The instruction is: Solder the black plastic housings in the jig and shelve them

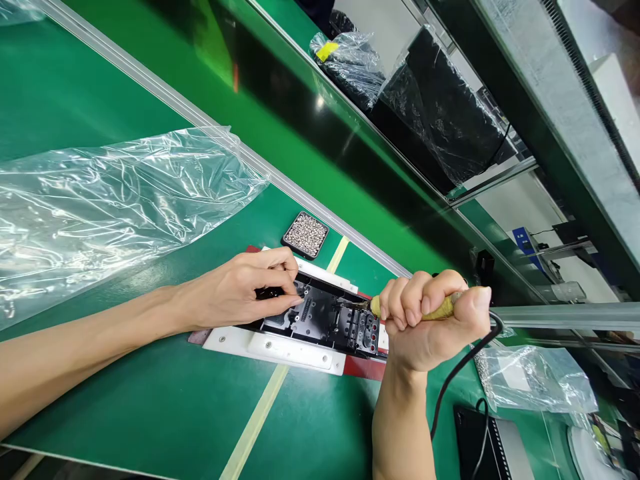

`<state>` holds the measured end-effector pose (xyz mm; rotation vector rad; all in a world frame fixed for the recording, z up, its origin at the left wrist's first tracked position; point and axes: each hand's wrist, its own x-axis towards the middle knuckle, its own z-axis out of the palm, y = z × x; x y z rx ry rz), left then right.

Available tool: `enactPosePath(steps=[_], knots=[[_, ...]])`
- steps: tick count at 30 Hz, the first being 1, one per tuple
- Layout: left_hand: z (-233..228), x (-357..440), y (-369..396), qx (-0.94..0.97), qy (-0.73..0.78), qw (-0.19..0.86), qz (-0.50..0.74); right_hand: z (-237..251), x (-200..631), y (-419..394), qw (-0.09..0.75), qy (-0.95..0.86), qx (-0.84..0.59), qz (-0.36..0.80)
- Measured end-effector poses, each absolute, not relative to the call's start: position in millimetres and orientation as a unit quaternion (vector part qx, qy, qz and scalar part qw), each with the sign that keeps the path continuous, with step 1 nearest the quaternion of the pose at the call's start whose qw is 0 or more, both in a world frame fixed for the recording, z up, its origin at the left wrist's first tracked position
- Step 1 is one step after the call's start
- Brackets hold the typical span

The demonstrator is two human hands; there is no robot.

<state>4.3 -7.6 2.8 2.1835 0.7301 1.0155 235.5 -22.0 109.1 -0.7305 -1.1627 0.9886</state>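
Observation:
A black plastic housing lies in a white fixture on the green bench. My right hand is wrapped round the yellow handle of a soldering iron, with a black cord trailing from its back end. The iron's metal end points left, over the right part of the housing. My left hand is over the housing's left part, thumb and fingers closed together; whatever they pinch is too small to make out. Behind the fixture is a small black tray full of tiny metal pieces.
A large clear plastic bag covers the bench at left. A metal rail runs along the back below a green panel. The black cord hangs beside my right wrist. At right lie another bag and a black and grey object.

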Motion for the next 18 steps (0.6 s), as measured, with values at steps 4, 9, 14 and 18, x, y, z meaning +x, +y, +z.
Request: enactPosePath(steps=[4,9,14,18], knots=[[3.2,5.0,-7.0,0.826,0.277,0.308,0.383,108.7,234.0,-22.8,0.659,-0.513,-0.336,0.435],[2.9,4.1,-7.3,0.827,0.275,0.308,0.382,109.5,234.4,-22.7,0.647,-0.518,-0.338,0.445],[3.8,2.8,-7.8,0.827,0.274,0.311,0.380,110.0,234.1,-23.2,0.643,-0.522,-0.334,0.450],[3.9,2.9,-8.0,0.826,0.275,0.314,0.379,109.9,234.7,-23.2,0.640,-0.525,-0.331,0.453]])
